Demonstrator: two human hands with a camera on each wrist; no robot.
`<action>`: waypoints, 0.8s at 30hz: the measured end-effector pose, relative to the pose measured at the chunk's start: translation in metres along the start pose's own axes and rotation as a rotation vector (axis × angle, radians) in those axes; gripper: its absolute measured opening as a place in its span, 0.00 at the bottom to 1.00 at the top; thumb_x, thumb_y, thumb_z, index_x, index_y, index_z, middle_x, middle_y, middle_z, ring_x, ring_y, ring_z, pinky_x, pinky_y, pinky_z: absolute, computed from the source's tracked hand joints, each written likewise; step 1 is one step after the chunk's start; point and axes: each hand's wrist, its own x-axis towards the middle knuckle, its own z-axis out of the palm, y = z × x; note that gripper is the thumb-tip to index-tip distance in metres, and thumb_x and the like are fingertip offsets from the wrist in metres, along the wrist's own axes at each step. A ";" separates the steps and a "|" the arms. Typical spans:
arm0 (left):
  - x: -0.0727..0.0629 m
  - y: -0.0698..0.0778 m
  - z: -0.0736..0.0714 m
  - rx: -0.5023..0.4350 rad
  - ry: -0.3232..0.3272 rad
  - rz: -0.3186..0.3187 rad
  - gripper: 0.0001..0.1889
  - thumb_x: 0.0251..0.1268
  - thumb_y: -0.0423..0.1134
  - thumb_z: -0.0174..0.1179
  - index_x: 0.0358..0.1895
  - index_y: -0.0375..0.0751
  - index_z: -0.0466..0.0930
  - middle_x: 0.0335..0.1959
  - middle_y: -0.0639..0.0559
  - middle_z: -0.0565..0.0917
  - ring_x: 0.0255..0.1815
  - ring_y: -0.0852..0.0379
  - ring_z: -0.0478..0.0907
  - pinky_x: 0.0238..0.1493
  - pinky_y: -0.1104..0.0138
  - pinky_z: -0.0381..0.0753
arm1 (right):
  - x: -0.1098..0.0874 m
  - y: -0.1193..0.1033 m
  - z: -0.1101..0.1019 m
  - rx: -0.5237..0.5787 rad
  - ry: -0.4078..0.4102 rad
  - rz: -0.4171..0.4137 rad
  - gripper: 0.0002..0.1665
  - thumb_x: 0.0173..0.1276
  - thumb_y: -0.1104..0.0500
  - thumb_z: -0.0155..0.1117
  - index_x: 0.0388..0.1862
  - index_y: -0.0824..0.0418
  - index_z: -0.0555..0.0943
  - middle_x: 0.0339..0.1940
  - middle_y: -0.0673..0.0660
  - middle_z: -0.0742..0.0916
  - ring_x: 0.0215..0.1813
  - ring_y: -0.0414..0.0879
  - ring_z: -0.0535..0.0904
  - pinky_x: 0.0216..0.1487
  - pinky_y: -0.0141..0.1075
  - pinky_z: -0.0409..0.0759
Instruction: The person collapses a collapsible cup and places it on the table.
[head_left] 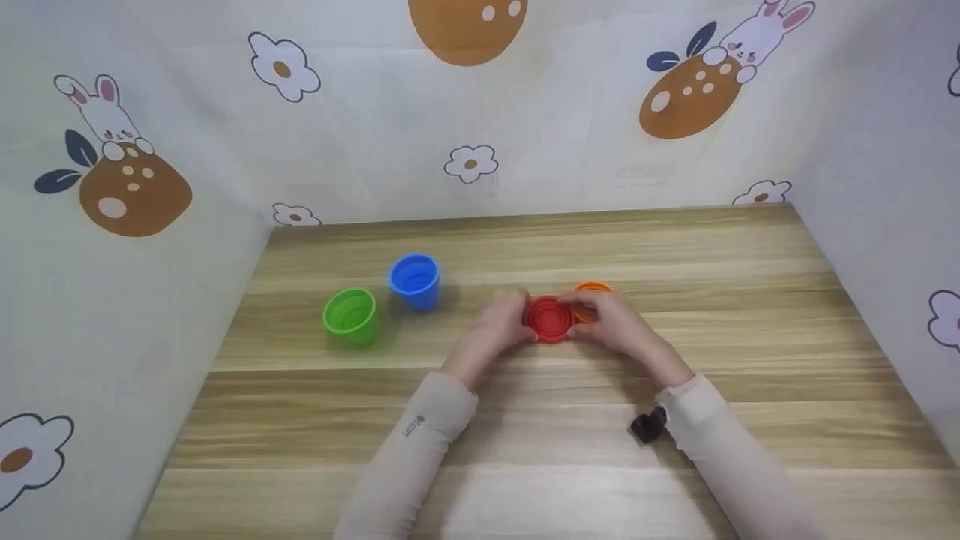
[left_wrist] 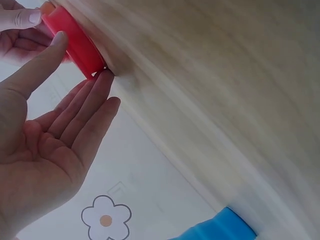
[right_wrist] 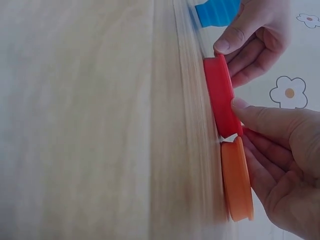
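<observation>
A red collapsible cup (head_left: 550, 319), pressed down into a flat ringed disc, lies on the table between both hands. My left hand (head_left: 501, 319) holds its left side, thumb at the near edge and fingers at the far edge. From the other side my right hand (head_left: 609, 321) grips it, thumb near and fingers behind. An orange collapsible cup (right_wrist: 237, 181), also flat, sits right beside the red one, partly hidden under the right hand in the head view. In the left wrist view, the left thumb and fingertips meet the red cup's (left_wrist: 77, 42) edge.
Left of the hands stand a blue cup (head_left: 415, 280) and a green cup (head_left: 351, 316), both extended upright with open tops. A small black object (head_left: 648, 425) is by the right sleeve's cuff. Patterned walls (head_left: 375, 150) enclose the wooden table (head_left: 750, 300) at the back and sides.
</observation>
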 end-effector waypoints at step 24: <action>-0.026 -0.011 -0.027 -0.258 0.031 -0.007 0.26 0.67 0.44 0.64 0.65 0.36 0.73 0.63 0.41 0.80 0.65 0.44 0.77 0.67 0.54 0.77 | 0.010 -0.014 -0.007 0.227 0.019 0.122 0.26 0.67 0.65 0.66 0.64 0.66 0.77 0.60 0.67 0.84 0.64 0.60 0.80 0.67 0.50 0.77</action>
